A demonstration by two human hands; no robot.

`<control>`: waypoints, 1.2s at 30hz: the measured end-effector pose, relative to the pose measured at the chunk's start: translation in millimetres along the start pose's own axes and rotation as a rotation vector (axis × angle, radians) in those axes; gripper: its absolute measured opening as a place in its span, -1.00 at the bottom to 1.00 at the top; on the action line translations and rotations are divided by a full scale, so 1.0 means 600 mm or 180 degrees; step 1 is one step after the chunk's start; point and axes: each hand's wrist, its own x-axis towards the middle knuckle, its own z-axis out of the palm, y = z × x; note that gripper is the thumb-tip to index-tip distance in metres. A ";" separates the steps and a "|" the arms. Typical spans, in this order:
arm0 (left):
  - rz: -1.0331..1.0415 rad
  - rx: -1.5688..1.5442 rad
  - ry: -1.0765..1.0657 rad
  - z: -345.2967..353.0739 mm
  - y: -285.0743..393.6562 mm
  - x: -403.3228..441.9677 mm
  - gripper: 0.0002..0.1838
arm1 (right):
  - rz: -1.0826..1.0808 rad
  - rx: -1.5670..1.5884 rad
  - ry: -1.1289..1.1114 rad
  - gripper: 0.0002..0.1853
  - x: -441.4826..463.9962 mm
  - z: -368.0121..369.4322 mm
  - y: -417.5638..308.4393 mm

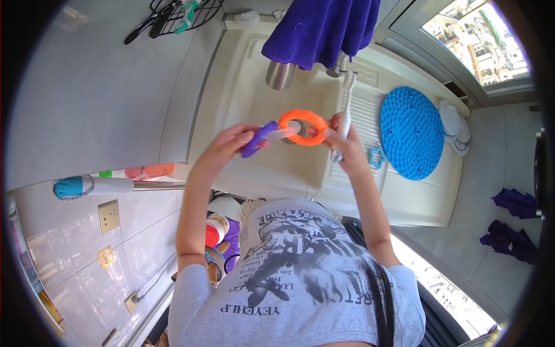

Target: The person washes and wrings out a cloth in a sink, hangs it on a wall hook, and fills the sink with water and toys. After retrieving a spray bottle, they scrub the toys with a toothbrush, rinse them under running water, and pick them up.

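Observation:
A purple ring [259,139] is pinched between the thumb and fingers of my left hand [234,141]. My right hand [342,141] grips an orange ring [303,128] with a wavy outer edge, and also a white-handled brush [346,110] standing with its head up and away from me. A pale, translucent piece [280,133] reaches from the purple ring to the orange ring; whether it joins them I cannot tell. Both hands are raised over the cream sink [254,168], and the drain shows partly behind the orange ring.
A purple cloth [324,32] hangs over the tap [280,75]. On the ribbed drainboard [365,110] rest a round blue bumpy mat [411,133] and a small light-blue item [377,157]. White pads [454,124] lie beside the mat. A wire rack [185,17] holds brushes at upper left.

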 end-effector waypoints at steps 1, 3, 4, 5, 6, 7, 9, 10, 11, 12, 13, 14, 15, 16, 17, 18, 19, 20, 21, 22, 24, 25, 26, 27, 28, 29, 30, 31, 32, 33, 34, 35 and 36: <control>0.0002 -0.0405 0.0088 0.019 -0.023 0.013 -0.50 | -0.0093 -0.0404 0.0084 -0.73 -0.003 0.017 0.008; -0.0038 -0.0999 0.0379 0.060 -0.061 0.044 -0.50 | -0.0031 -0.0305 -0.0463 -0.67 -0.010 0.056 0.041; -0.0077 -0.1183 0.0578 0.073 -0.071 0.057 -0.51 | -0.0243 -0.0836 -0.0654 -0.59 -0.013 0.076 0.044; 0.0036 -0.1144 0.0683 0.077 -0.079 0.069 -0.59 | -0.0326 -0.1210 -0.0684 -0.56 -0.014 0.082 0.050; 0.0153 -0.1335 0.0738 0.067 -0.100 0.077 -0.62 | -0.0404 -0.1604 -0.0708 -0.53 -0.009 0.086 0.060; 0.0280 -0.1506 0.0812 0.061 -0.116 0.081 -0.64 | -0.0486 -0.1548 -0.0899 -0.59 -0.004 0.078 0.062; 0.0494 -0.1679 0.1049 0.060 -0.115 0.075 -0.69 | -0.0206 -0.1282 -0.0743 -0.63 0.015 0.036 0.068; 0.0646 -0.1537 0.1036 0.055 -0.104 0.065 -0.68 | -0.0069 -0.1155 -0.0670 -0.64 0.027 0.014 0.063; 0.0793 -0.1392 0.1025 0.048 -0.096 0.054 -0.66 | -0.0275 -0.2008 -0.0454 -0.64 0.041 -0.005 0.052; 0.0936 -0.1242 0.1014 0.041 -0.089 0.042 -0.65 | -0.0492 -0.2851 -0.0226 -0.64 0.060 -0.026 0.038; 0.0973 -0.1223 0.1012 0.031 -0.085 0.035 -0.65 | -0.0710 -0.3617 -0.0072 -0.60 0.093 -0.060 0.040; 0.1013 -0.1185 0.1020 0.025 -0.076 0.026 -0.64 | -0.0950 -0.4362 0.0083 -0.57 0.128 -0.091 0.044; 0.1059 -0.1142 0.1027 0.019 -0.070 0.019 -0.63 | -0.1797 -0.4731 0.0411 -0.54 0.156 -0.105 0.039; 0.1106 -0.1195 0.0965 0.015 -0.067 0.012 -0.61 | -0.2658 -0.5040 0.0757 -0.51 0.181 -0.115 0.032; 0.1156 -0.1238 0.0894 0.010 -0.064 0.006 -0.59 | -0.2958 -0.5419 0.0937 -0.51 0.206 -0.121 0.019; 0.1209 -0.1280 0.0817 0.007 -0.060 0.000 -0.57 | -0.3261 -0.5793 0.1133 -0.51 0.231 -0.127 0.005; 0.1214 -0.1518 0.0731 0.005 -0.059 -0.004 -0.56 | -0.2934 -0.5937 0.1052 -0.51 0.259 -0.141 0.002; 0.1223 -0.1768 0.0625 0.000 -0.064 -0.004 -0.54 | -0.2599 -0.6091 0.0977 -0.52 0.291 -0.160 0.010; 0.1223 -0.2012 0.0537 0.000 -0.066 -0.008 -0.53 | -0.2259 -0.6219 0.0882 -0.53 0.313 -0.173 0.016; 0.1168 -0.2152 0.0508 0.004 -0.058 -0.015 -0.52 | -0.1881 -0.6217 0.0826 -0.56 0.326 -0.174 0.016; 0.1067 -0.2427 0.0459 0.017 -0.031 -0.029 -0.51 | -0.1142 -0.6179 0.0694 -0.63 0.351 -0.180 0.016; 0.1105 -0.2585 0.0358 0.017 -0.024 -0.034 -0.51 | -0.1654 -0.6291 0.0741 -0.79 0.354 -0.185 0.022; 0.1140 -0.2745 0.0249 0.016 -0.018 -0.038 -0.51 | -0.1499 -0.6347 0.0705 -0.79 0.362 -0.190 0.026; 0.1165 -0.2910 0.0131 0.015 -0.014 -0.042 -0.51 | -0.1328 -0.6407 0.0673 -0.76 0.356 -0.184 0.021; 0.1199 -0.2975 0.0100 0.015 -0.008 -0.044 -0.50 | -0.1151 -0.6462 0.0647 -0.72 0.352 -0.181 0.019; 0.1232 -0.3038 0.0063 0.016 -0.002 -0.046 -0.48 | -0.1524 -0.6451 0.0600 -0.67 0.376 -0.222 0.042; 0.1270 -0.3095 0.0020 0.015 0.004 -0.047 -0.47 | -0.1551 -0.6459 0.0644 -0.68 0.375 -0.220 0.042; 0.1272 -0.3086 0.0010 0.014 0.008 -0.048 -0.46 | -0.1575 -0.6467 0.0684 -0.68 0.372 -0.218 0.043; 0.1272 -0.3082 -0.0002 0.013 0.012 -0.049 -0.45 | -0.1595 -0.6477 0.0722 -0.69 0.369 -0.216 0.044; 0.1274 -0.3077 -0.0012 0.012 0.015 -0.050 -0.44 | -0.1620 -0.6498 0.0731 -0.69 0.368 -0.214 0.043; 0.1294 -0.3023 0.0018 0.012 0.017 -0.050 -0.43 | -0.1645 -0.6515 0.0738 -0.70 0.366 -0.212 0.043; 0.1310 -0.2968 0.0047 0.012 0.020 -0.050 -0.42 | -0.1667 -0.6531 0.0747 -0.70 0.365 -0.210 0.043; 0.1324 -0.2914 0.0074 0.013 0.022 -0.050 -0.42 | -0.1681 -0.6531 0.0773 -0.71 0.361 -0.207 0.043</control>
